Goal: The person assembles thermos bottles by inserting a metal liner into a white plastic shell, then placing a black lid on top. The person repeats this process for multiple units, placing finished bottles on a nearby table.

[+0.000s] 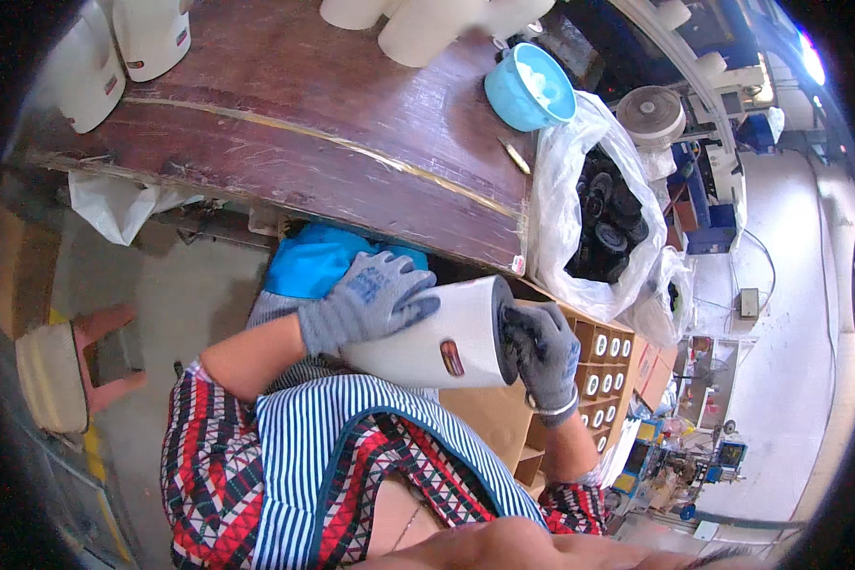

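Note:
A large white tapered cylinder (pixel 437 347) with a small dark label lies tilted across my lap, its wide end facing right. My left hand (pixel 370 299), in a grey glove, is wrapped over its upper left side and holds it. At the wide end, a dark round opening or cap (pixel 506 330) shows. My right hand (pixel 546 356), also gloved in grey, has its fingers curled in at that dark end. Whatever those fingers grip is hidden. Blue cloth (pixel 313 258) lies under my left hand, by the table edge.
A worn brown table (pixel 332 114) stands ahead, bearing several white cylinders (pixel 152 38), a blue bowl (pixel 530 87) of white parts and a small knife-like tool (pixel 515 155). Right of it are a plastic bag (pixel 579 180) of black round parts and a divided carton (pixel 594 366). A stool (pixel 57 375) stands left.

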Motion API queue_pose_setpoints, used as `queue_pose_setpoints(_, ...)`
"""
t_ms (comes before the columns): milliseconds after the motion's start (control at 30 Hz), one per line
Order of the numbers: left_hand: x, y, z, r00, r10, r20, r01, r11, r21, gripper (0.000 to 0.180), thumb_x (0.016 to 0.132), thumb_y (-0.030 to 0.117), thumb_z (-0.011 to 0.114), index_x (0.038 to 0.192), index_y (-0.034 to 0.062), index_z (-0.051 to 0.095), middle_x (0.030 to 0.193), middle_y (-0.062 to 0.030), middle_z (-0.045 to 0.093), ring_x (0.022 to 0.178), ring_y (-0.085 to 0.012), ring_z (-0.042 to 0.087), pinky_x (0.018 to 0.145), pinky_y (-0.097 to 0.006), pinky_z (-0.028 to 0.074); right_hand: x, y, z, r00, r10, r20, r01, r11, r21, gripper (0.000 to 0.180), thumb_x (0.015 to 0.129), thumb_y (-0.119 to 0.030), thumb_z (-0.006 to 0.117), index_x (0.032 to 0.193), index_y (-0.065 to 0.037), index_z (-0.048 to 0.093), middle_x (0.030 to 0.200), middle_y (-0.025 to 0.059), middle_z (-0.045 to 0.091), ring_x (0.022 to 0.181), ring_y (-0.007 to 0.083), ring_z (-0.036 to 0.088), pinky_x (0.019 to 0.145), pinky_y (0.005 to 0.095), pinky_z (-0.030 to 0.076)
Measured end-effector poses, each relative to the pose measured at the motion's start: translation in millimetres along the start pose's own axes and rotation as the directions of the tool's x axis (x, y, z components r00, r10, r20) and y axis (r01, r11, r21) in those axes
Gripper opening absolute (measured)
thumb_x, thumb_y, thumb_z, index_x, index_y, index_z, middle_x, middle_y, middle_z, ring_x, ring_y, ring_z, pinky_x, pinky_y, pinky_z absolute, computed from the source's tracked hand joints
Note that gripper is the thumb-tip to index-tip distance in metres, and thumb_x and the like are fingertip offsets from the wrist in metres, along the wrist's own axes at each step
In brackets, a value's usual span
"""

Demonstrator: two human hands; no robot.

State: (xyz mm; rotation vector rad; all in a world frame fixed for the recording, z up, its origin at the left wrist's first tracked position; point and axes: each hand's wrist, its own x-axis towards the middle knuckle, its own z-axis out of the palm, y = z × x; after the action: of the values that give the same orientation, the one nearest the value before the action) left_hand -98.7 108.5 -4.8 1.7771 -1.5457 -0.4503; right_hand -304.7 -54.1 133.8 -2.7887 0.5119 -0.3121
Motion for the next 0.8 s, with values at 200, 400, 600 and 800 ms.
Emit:
queue_pose_setpoints(200,-23,1,1,0.994,0.113,-0.014,-0.111,0.991,0.072,0.057,0.093,0.051,0.067,0.134,0.0116,0.061,0.125,-0.0147,0.064,0.112,-0.0314,0.061,0.098,-0.049,0.044,-43,38,39,0.963,0.240,-0.122,-0.215,0.958,0.191,0.019,0.089,0.002,0.066,0.107,-0.002,0.070,0.095,0.0144,0.069,0.089,0.0283,0.070,0.078,0.0349,0.054)
queue_pose_setpoints(400,-82,-65,31,0.910,-0.414,-0.010,0.268,0.606,-0.749,0.046,0.087,0.020,0.079,0.129,0.0066,0.063,0.120,-0.0132,0.069,0.111,-0.0258,0.067,0.095,-0.039,0.055,-26,66,37,0.988,0.131,-0.080,-0.122,0.986,0.111,0.017,0.091,0.002,0.066,0.107,-0.001,0.071,0.100,0.0127,0.072,0.093,0.0244,0.069,0.084,0.0339,0.054)
queue_pose_setpoints(600,-59,10,-123,0.874,-0.179,-0.453,0.151,0.984,-0.099,0.050,0.080,0.032,0.079,0.122,0.0068,0.069,0.114,-0.0159,0.072,0.102,-0.0358,0.071,0.089,-0.043,0.055,31,119,50,0.836,0.436,-0.333,-0.088,0.706,0.703,0.017,0.100,-0.002,0.062,0.114,-0.003,0.072,0.099,0.0031,0.071,0.085,0.0119,0.064,0.078,0.0284,0.055)
queue_pose_setpoints(800,5,2,-304,0.949,0.249,-0.193,0.052,0.481,0.875,0.024,0.088,0.031,0.065,0.111,0.0245,0.069,0.099,-0.0023,0.062,0.095,-0.0233,0.064,0.083,-0.041,0.047,108,170,125,0.958,0.047,-0.284,-0.019,0.995,0.101,0.027,0.086,-0.002,0.063,0.111,-0.011,0.071,0.110,0.0155,0.067,0.109,0.0373,0.061,0.095,0.0478,0.049)
